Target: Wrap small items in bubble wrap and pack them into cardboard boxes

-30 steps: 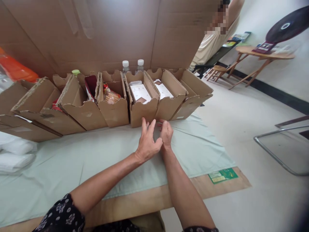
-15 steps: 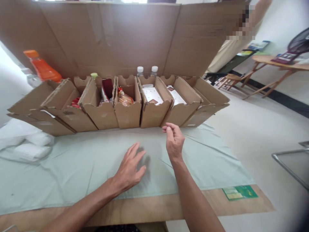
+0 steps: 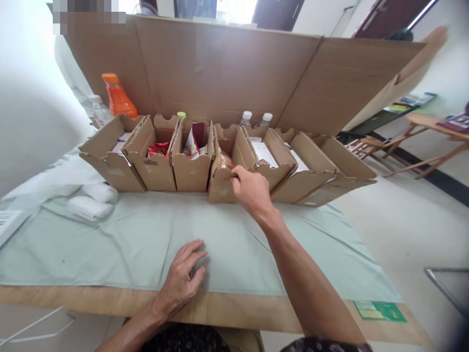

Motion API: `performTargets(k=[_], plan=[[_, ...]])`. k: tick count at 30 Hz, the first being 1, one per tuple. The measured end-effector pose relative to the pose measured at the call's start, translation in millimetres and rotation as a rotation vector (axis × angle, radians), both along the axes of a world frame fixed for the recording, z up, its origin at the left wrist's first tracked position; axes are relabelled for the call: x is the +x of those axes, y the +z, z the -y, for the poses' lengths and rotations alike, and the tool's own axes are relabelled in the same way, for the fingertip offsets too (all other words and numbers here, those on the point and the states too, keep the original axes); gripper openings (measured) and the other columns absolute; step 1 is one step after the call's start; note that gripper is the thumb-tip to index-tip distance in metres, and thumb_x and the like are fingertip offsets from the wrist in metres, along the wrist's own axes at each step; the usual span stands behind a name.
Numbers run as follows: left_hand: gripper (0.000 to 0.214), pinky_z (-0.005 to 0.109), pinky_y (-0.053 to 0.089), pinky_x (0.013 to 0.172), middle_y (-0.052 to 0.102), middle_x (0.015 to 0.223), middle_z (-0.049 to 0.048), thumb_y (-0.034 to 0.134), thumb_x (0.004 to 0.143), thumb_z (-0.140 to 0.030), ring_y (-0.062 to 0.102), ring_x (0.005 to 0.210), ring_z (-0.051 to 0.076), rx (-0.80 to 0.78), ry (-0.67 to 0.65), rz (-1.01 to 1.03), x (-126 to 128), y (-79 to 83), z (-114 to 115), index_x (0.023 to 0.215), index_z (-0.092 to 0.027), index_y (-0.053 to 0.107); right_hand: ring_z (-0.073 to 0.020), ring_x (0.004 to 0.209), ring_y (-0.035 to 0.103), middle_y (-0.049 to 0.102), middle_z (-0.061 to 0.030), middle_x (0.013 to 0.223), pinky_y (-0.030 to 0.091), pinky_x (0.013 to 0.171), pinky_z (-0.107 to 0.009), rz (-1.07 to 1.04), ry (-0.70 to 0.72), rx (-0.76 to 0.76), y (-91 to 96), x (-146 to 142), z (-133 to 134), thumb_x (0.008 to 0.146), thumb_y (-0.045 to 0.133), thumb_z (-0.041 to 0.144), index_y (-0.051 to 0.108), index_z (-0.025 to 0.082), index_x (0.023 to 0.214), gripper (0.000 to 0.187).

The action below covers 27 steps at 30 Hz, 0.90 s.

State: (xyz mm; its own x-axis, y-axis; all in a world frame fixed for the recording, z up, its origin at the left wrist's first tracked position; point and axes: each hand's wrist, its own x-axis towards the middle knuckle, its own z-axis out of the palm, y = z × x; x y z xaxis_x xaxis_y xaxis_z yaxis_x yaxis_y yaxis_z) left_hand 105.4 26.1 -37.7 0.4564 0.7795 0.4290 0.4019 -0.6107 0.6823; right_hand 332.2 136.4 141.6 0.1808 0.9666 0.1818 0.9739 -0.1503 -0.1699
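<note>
Several cardboard boxes with open tops stand side by side on a pale green cloth (image 3: 139,254). My right hand (image 3: 252,190) is closed on the front edge of the middle cardboard box (image 3: 223,188), which juts slightly ahead of the box on its left. In that box lies a clear-wrapped, brownish packet (image 3: 224,160), partly hidden by the front wall. My left hand (image 3: 183,274) rests near the cloth's front part, fingers spread, holding nothing. Red packets (image 3: 159,149) and a red-and-white bag (image 3: 192,144) show in the boxes to the left. White cartons (image 3: 264,154) lie in those to the right.
Behind the boxes rises a large cardboard panel (image 3: 227,73). An orange bottle (image 3: 119,100) and white-capped bottles (image 3: 246,117) stand behind the row. Rolled white plastic bags (image 3: 91,205) lie at left. A green card (image 3: 381,311) is on the table's front right edge.
My right hand has moved forward and left onto the middle box's front edge, and that box has come forward a little. My left hand has drawn back. The view has shifted left.
</note>
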Motion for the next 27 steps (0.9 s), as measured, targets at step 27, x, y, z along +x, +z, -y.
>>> performTargets(k=[27], plan=[[0.035,0.039,0.061,0.094,0.073,0.106,0.0074,0.065,0.089,-0.033,0.069,0.111,0.027,-0.453,0.216,0.267,1.3,43.7,1.2,0.121,-0.019,0.063,-0.0322,0.112,0.073,0.08,-0.0107,0.114,0.06,0.097,-0.044,-0.584,0.04,0.156,-92.4,47.5,219.2,0.09,0.068,0.046,0.078,0.021,0.108,0.032]])
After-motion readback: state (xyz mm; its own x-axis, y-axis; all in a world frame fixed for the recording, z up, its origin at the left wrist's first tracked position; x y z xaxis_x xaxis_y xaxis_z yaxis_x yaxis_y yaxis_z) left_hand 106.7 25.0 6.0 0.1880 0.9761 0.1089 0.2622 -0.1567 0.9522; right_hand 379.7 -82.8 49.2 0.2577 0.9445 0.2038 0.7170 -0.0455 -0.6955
